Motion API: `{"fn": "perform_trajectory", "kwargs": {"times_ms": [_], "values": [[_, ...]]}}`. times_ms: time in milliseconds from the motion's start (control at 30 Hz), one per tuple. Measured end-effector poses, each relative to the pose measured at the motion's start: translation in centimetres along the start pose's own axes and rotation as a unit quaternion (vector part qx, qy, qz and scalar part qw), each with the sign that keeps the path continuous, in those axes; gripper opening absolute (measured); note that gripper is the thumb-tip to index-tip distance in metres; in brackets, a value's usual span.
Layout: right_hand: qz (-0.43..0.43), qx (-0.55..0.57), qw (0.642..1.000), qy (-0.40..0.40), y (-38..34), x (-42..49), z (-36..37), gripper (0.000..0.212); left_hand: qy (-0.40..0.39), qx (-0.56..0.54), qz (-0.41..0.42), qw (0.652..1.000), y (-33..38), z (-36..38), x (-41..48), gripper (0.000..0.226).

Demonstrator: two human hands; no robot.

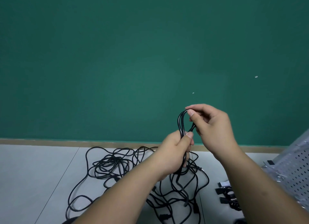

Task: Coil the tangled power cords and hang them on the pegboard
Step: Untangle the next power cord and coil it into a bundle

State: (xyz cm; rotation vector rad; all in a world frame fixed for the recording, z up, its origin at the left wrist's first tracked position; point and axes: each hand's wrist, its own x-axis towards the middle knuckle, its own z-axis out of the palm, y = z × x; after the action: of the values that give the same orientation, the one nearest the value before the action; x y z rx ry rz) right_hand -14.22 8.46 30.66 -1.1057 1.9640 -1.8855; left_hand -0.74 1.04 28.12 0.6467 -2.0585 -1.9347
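Observation:
A black power cord (180, 123) is folded into a narrow upright loop in front of me. My left hand (173, 152) grips the lower part of that loop in its fist. My right hand (210, 125) pinches the top of the loop between thumb and forefinger, and its other fingers curl around a strand. The rest of the cord hangs down into a tangled heap of black cords (117, 167) on the pale floor. A grey perforated pegboard (294, 170) leans at the far right.
A green wall (133, 56) with a tan baseboard (66, 142) stands straight ahead. A coiled black cord with plugs (229, 197) lies on the floor beside the pegboard. Pale floor tiles (33, 173) extend to the left.

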Motion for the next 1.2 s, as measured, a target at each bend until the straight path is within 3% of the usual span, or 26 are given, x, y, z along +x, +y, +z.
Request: {"fn": "perform_trajectory", "kwargs": {"times_ms": [200,400,533,767,1000,1100,1200], "values": [[-0.008,-0.003,1.0,-0.012,0.3,-0.2,0.1,0.011,-0.055,-0.023,-0.014,0.998,0.6,-1.5,-0.3,0.022],[-0.024,-0.03,0.999,0.017,0.8,-0.1,0.7,0.013,0.05,-0.011,-0.024,0.998,0.2,-1.2,0.3,0.021],[-0.024,-0.057,0.996,0.06,1.0,-0.1,0.9,0.009,0.064,0.163,0.021,0.984,-0.3,-1.2,0.4,0.005],[-0.025,-0.075,0.993,0.083,1.2,-0.2,0.8,0.007,0.065,0.194,0.034,0.978,-0.3,-2.0,0.9,0.022],[-0.019,-0.041,0.995,0.088,1.0,0.2,0.7,0.01,0.128,0.165,0.047,0.977,-0.9,-0.4,0.8,0.016],[-0.013,-0.029,0.996,0.089,1.0,0.5,0.4,0.012,0.083,0.145,0.049,0.985,-0.4,-0.9,0.8,0.015],[0.007,0.016,0.997,0.077,0.7,0.5,0.2,0.014,0.003,0.056,0.033,0.998,0.7,-1.7,0.6,0.022]]}}
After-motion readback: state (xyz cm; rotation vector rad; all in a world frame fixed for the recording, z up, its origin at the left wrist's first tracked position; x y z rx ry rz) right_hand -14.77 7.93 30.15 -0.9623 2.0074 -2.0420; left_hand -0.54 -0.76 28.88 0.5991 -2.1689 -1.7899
